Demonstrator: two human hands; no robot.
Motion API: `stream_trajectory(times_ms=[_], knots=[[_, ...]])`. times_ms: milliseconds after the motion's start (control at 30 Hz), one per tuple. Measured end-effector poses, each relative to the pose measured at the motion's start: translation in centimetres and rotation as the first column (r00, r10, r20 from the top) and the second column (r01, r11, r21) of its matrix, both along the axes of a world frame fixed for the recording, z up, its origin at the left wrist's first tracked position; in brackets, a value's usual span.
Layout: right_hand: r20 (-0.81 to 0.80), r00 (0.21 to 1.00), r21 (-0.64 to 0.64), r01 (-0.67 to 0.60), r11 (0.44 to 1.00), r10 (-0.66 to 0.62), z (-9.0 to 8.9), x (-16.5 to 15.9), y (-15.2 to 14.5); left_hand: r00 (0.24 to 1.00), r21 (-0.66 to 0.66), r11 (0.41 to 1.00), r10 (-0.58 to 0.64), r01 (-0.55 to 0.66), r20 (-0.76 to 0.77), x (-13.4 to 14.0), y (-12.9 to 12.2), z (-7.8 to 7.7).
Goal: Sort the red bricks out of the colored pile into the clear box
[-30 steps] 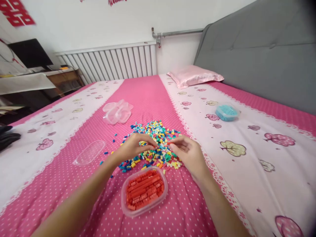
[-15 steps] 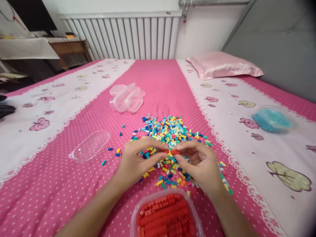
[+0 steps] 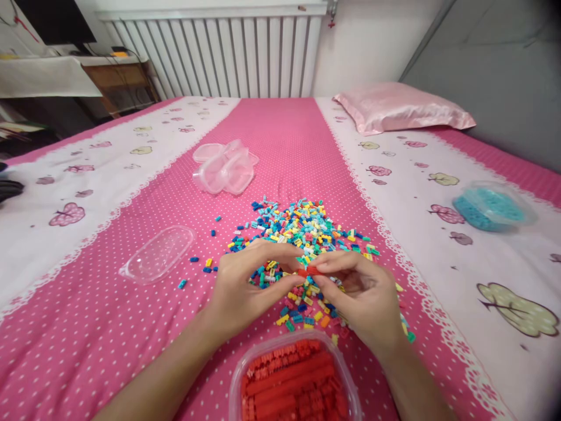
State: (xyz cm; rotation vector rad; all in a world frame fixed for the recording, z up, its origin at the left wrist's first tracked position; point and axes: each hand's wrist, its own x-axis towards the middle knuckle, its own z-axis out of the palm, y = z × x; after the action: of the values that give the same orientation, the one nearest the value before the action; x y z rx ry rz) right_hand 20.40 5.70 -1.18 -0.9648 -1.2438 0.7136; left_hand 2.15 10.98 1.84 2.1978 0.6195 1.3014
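Small red toy bricks (image 3: 310, 271) are between my two hands, above a loose heap of coloured toy bricks (image 3: 302, 225). My right hand (image 3: 366, 286) pinches the red bricks between thumb and index finger. From the other side, my left hand (image 3: 249, 286) has its thumb tip against their left end, its index finger raised above; the fingers behind are partly hidden. How many red bricks are joined cannot be made out. Close in front of me stands a clear tub (image 3: 236, 389) holding red bricks in rows.
A clear lid (image 3: 160, 254) lies left of the heap, with a few stray bricks between. Farther back are stacked clear containers (image 3: 225, 169). At the right stands a tub of light blue bricks (image 3: 491, 207). A pink pillow (image 3: 403, 108) lies at the bed's far right.
My left index finger has lifted away from its thumb, and more red shows between the hands. The view has tipped down slightly; the tubs and heap stay put.
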Motion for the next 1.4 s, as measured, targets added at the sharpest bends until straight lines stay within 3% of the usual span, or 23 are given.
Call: stream_trajectory(times_ms=[667,833,1033,1267,1400], knots=[[0.023,0.998,0.026,-0.051,0.998,0.05,0.5,0.1,-0.2,0.998,0.122,0.991,-0.05,0.054,-0.035,-0.2,0.0,0.2],[0.042,0.997,0.053,-0.074,0.996,0.072,0.6,0.3,-0.4,0.998,0.077,0.995,-0.056,0.058,-0.025,-0.1,-0.1,0.3],[0.11,0.992,0.056,-0.074,0.996,0.067,0.2,0.6,-0.5,0.997,-0.103,0.994,-0.03,0.023,-0.066,0.0,-0.5,0.7],[0.049,0.997,0.024,-0.069,0.997,0.068,0.3,0.0,-0.5,0.998,-0.019,0.999,-0.026,0.025,-0.05,0.1,-0.4,0.3],[0.106,0.994,0.047,-0.019,0.999,0.014,0.3,-0.1,-0.8,0.998,-0.038,0.999,-0.022,0.019,-0.06,0.3,-0.5,0.2]])
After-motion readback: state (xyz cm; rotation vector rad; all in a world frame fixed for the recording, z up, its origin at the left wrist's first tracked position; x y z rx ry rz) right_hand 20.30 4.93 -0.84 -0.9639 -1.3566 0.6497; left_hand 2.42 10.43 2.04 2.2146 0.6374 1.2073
